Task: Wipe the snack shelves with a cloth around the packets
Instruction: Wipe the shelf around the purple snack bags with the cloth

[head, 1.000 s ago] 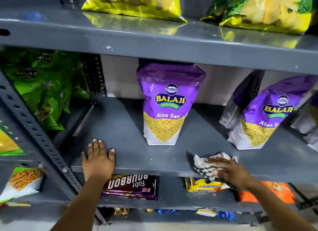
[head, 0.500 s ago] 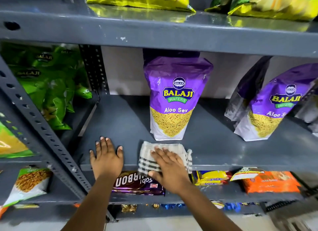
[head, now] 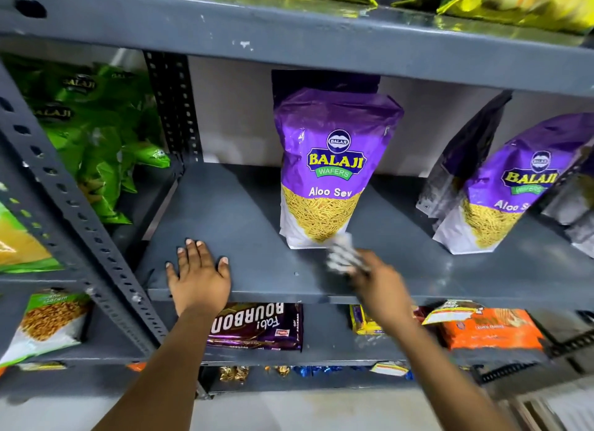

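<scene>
The cloth is gripped in the right hand near the shelf front edge, touching the purple packet; the left hand is laid flat, fingers spread.

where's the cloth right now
In the head view, the cloth is in the right hand on the middle shelf, blurred, right at the foot of the centre Aloo Sev packet.

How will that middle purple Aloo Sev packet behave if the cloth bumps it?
The Aloo Sev packet stands upright on a narrow base, so it probably tips easily. Its glossy film likely slides on the shelf. The cloth is at its base.
</scene>
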`<action>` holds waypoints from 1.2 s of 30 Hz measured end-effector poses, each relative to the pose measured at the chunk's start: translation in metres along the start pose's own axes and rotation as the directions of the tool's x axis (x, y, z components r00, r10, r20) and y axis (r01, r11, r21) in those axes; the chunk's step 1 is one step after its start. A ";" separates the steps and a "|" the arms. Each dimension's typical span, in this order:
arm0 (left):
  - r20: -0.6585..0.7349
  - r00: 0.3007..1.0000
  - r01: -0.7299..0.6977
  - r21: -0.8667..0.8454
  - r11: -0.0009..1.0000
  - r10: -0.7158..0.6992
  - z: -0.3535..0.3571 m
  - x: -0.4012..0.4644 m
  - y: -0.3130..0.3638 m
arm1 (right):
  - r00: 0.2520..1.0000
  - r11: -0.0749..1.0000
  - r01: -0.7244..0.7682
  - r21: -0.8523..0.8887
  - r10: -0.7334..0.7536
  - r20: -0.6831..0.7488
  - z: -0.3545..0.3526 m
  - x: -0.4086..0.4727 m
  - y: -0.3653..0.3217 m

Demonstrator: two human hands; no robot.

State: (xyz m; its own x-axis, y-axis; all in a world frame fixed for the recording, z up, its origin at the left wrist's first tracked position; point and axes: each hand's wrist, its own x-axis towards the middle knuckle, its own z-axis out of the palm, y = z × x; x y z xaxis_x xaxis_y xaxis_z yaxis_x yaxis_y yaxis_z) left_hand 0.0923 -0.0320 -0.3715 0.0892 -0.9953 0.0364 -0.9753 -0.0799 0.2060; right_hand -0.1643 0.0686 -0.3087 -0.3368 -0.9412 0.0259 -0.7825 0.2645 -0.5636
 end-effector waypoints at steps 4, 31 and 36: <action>-0.006 1.000 -0.004 0.000 1.000 0.004 0.002 0.001 -0.002 | 0.887 0.922 0.373 -0.104 -0.321 0.331 0.072 -0.010 -0.071; -0.001 0.837 -0.539 -0.173 0.825 0.547 0.037 -0.067 0.215 | 0.981 0.976 -0.181 -0.120 0.188 0.048 -0.065 0.114 0.074; 0.002 0.839 -0.543 -0.084 0.836 0.545 0.042 -0.062 0.218 | 0.993 0.978 -0.114 -0.177 0.114 -0.010 -0.058 0.194 0.065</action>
State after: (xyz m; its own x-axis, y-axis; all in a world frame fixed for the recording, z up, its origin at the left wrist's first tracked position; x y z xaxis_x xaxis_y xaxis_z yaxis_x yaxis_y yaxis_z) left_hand -0.1348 0.0097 -0.3703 -0.4570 -0.8783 0.1407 -0.8464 0.4780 0.2346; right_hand -0.3111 -0.0846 -0.2921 -0.4285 -0.9030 -0.0304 -0.8196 0.4027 -0.4075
